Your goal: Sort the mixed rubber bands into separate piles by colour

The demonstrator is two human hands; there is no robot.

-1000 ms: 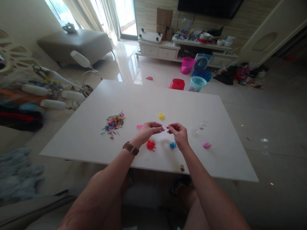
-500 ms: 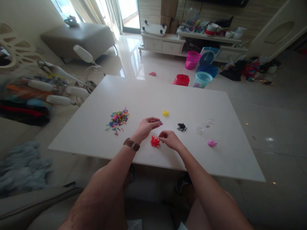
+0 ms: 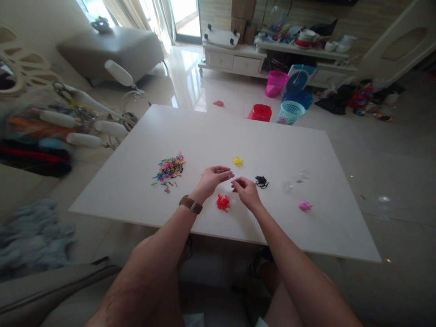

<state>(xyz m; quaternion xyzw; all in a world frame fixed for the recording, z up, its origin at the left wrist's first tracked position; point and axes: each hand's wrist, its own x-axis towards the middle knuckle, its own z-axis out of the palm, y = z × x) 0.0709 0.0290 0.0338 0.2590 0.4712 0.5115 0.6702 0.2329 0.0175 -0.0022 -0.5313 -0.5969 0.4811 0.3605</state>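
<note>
No text, label, brand, number or sign can be read anywhere.

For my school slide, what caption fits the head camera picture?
Over white table, left hand and right hand close together beside mixed heap, red pile, yellow pile, black pile and pink pile.

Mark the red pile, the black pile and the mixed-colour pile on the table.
red pile (image 3: 223, 202), head view, middle of the heap.
black pile (image 3: 261, 182), head view, middle of the heap.
mixed-colour pile (image 3: 169, 167), head view, dense centre.
</note>
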